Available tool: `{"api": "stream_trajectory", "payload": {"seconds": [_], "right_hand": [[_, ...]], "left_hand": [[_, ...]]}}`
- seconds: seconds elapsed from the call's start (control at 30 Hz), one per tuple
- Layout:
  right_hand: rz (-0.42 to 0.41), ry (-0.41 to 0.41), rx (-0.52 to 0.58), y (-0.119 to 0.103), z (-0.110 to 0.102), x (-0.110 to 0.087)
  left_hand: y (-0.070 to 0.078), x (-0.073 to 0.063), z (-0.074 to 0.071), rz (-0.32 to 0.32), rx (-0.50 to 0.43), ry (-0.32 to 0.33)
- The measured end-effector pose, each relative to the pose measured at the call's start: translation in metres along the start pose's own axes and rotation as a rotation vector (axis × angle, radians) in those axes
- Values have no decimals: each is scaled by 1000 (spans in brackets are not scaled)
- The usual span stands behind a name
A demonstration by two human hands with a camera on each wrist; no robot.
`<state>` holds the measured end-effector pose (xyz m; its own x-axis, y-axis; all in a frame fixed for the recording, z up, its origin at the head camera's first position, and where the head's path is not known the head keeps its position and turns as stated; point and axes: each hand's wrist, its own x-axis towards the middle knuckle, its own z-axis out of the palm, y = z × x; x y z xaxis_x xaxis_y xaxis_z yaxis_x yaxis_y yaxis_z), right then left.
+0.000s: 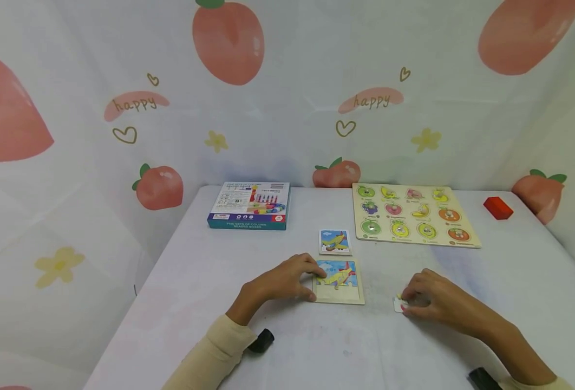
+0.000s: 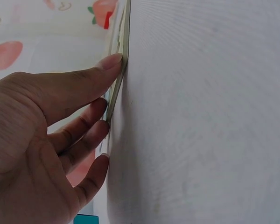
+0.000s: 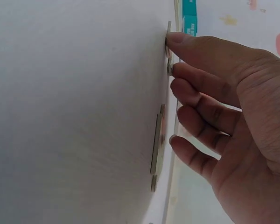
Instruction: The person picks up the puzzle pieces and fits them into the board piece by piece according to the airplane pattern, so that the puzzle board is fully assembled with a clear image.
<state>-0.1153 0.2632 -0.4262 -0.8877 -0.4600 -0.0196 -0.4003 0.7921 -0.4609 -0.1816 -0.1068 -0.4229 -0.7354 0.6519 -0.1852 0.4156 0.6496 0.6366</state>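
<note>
A small wooden jigsaw board (image 1: 337,294) lies on the table, its upper part filled with a yellow airplane picture and its lower strip bare wood. My left hand (image 1: 289,279) holds the board at its left side, thumb by the near corner and a fingertip on the picture. To the right, my right hand (image 1: 436,300) pinches a small pale puzzle piece (image 1: 397,305) at the table surface. In the right wrist view, more flat pieces (image 3: 157,144) lie below the curled fingers; the hand hides them from the head view. A picture card (image 1: 334,242) showing the same airplane lies behind the board.
At the back left sits a boxed bead set (image 1: 248,206). A wooden fruit peg board (image 1: 414,215) lies at the back right, with a red block (image 1: 498,208) beyond it. A fruit-print cloth (image 1: 278,119) hangs behind the white table.
</note>
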Motion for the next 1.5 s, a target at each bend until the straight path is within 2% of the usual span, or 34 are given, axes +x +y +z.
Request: {"api": "stream_trajectory", "payload": {"seconds": [0.23, 0.5, 1.07, 1.33, 1.5], "right_hand": [[-48, 50, -43, -5, -1, 8], [-119, 89, -20, -14, 1, 23], [-242, 65, 29, -41, 16, 74], [-278, 15, -9, -58, 25, 92], [-309, 0, 17, -67, 30, 101]], "left_hand": [[0, 0, -1, -5, -6, -4], [-2, 1, 1, -15, -9, 4], [-3, 2, 0, 0, 1, -2], [-3, 3, 0, 1, 8, -11], [-3, 4, 0, -3, -9, -10]]}}
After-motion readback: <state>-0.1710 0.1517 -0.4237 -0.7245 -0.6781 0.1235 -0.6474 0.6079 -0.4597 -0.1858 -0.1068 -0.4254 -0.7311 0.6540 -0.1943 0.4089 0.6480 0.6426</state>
